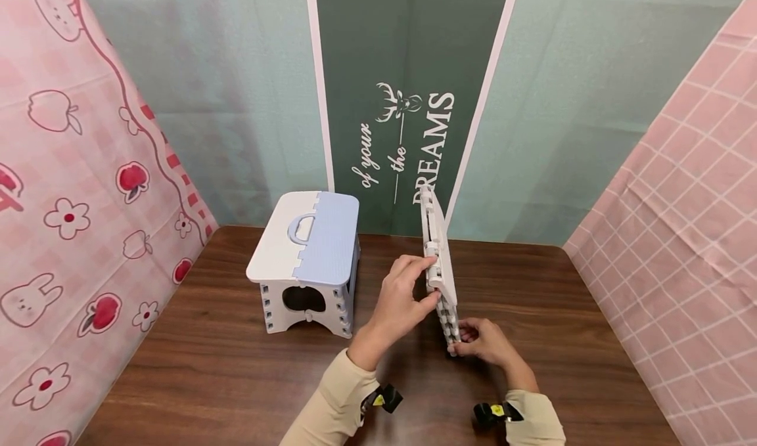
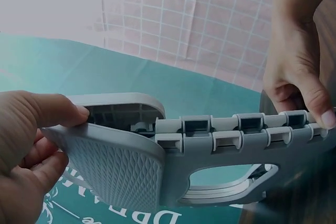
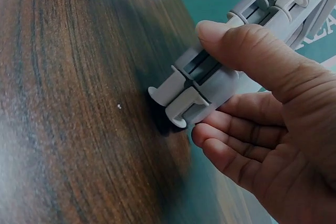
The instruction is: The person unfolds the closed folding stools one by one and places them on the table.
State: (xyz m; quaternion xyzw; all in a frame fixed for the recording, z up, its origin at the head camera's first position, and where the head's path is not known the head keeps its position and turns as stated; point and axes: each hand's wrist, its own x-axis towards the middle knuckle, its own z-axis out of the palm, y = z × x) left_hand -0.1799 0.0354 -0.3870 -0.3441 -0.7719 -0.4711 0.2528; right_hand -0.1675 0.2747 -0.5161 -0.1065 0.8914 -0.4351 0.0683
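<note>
A folded step stool [image 1: 442, 236], white in the head view, stands on edge, its narrow hinged side facing me. My left hand [image 1: 401, 296] grips its upper part. In the left wrist view, the left thumb lies at the gap between two slightly parted panels, one textured [image 2: 118, 163], with the fingers at the outer side. Low on the stool, my right hand [image 1: 489, 344] pinches the end of the hinged leg section. The right wrist view has the right thumb across the interlocking hinges [image 3: 191, 80] and the fingers curled below, near the tabletop.
To the left stands an unfolded stool [image 1: 331, 242] with a white and blue top and a handle. Both are on a brown wooden table [image 1: 207, 367]. A green printed cloth [image 1: 408, 39] hangs behind; pink patterned cloths [image 1: 698, 203] hang at both sides.
</note>
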